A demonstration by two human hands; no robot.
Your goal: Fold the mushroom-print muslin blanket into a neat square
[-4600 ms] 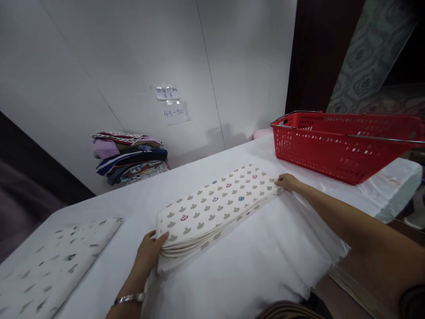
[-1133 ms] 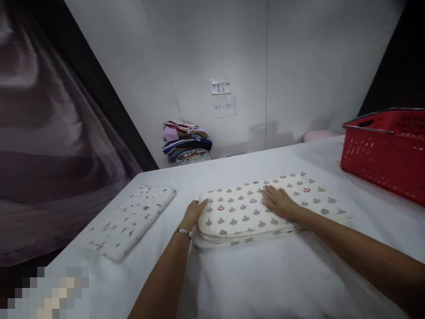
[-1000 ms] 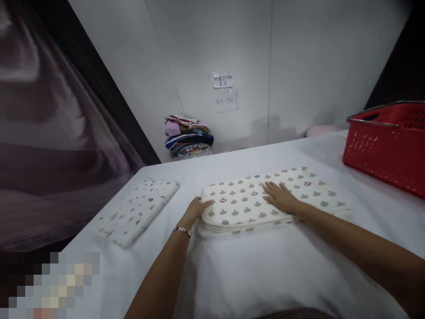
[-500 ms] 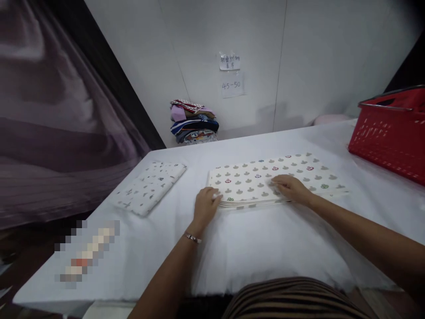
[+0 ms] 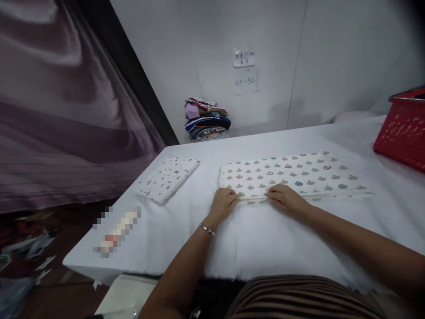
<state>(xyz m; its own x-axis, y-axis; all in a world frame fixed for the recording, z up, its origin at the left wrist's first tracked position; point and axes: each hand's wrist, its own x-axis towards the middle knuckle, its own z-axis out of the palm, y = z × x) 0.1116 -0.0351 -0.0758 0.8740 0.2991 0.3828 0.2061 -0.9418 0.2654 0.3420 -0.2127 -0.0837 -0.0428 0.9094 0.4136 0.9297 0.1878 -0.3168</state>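
A folded white cloth [image 5: 279,176], printed with grey motifs and a few coloured ones, lies in layers on the table [image 5: 265,241]. My left hand [image 5: 225,203] is at its near left corner, with fingers closed on the edge. Farther right along the same near edge, my right hand [image 5: 286,199] has its fingers bent and pressed together at the fold. Both thumbs point towards each other. The layers between the fingers are partly hidden. To the left lies another folded white cloth [image 5: 168,178] with small dark prints, apart from both hands.
A red basket [image 5: 401,128] stands at the right end of the table. Several folded fabrics are piled [image 5: 207,122] by the wall beyond the far edge. A blurred-out item [image 5: 119,231] lies near the left front edge. A purple curtain [image 5: 76,110] hangs at left.
My right hand has moved from the top of the cloth to its near edge. My left hand has closed on the near left corner. The view has shifted a little left.
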